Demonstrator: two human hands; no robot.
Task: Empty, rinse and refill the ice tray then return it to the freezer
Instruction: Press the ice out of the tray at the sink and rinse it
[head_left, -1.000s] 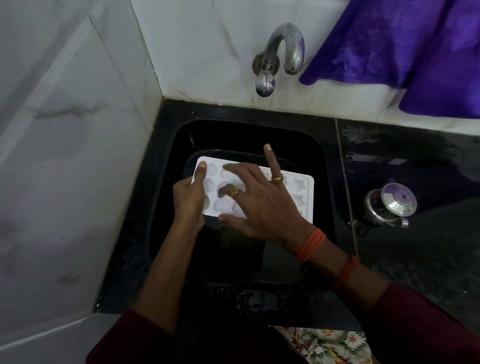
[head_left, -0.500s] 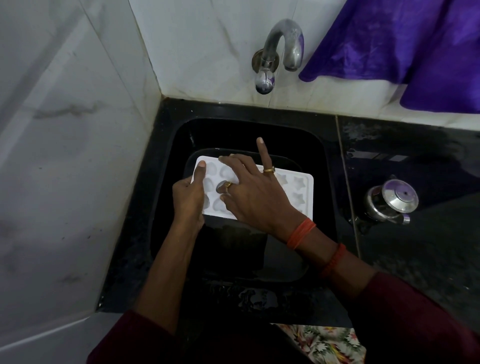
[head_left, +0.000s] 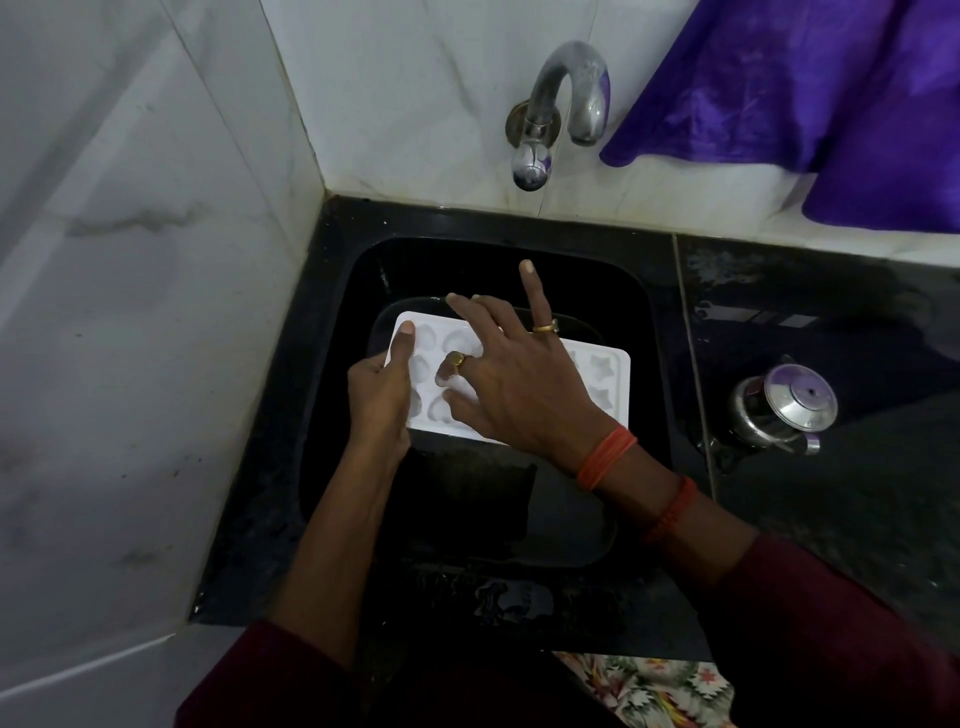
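**Ice tray held over the sink, both hands on it**

The white ice tray (head_left: 608, 382) sits in the middle of the frame, inside the black sink (head_left: 662, 322). It lies face up and roughly level, with shaped cavities showing at its right end. Whether the cavities hold ice or water cannot be told.

The left hand (head_left: 379, 400) grips the tray's left end. Its thumb lies along the top edge and the other fingers are tucked underneath, out of sight.

The right hand (head_left: 519, 384) lies spread over the tray's middle and is not clasped round it. One ringed finger is bent down into a cavity, and the thumb rests on the tray near its lower edge. Another ringed finger sticks straight up towards the top of the frame, clear of the tray. Orange threads (head_left: 605, 457) circle the right wrist.

A dark tub or pan (head_left: 571, 545) seems to sit in the sink under the tray, though its outline is hard to make out.

A steel tap (head_left: 566, 104) juts from the white tiled wall (head_left: 130, 260) at upper centre, with no water visible from it. A purple cloth (head_left: 805, 93) hangs at the upper right. On the black desk (head_left: 831, 322), right of the sink, stands a lidded steel pot (head_left: 784, 410), well apart from the tray.
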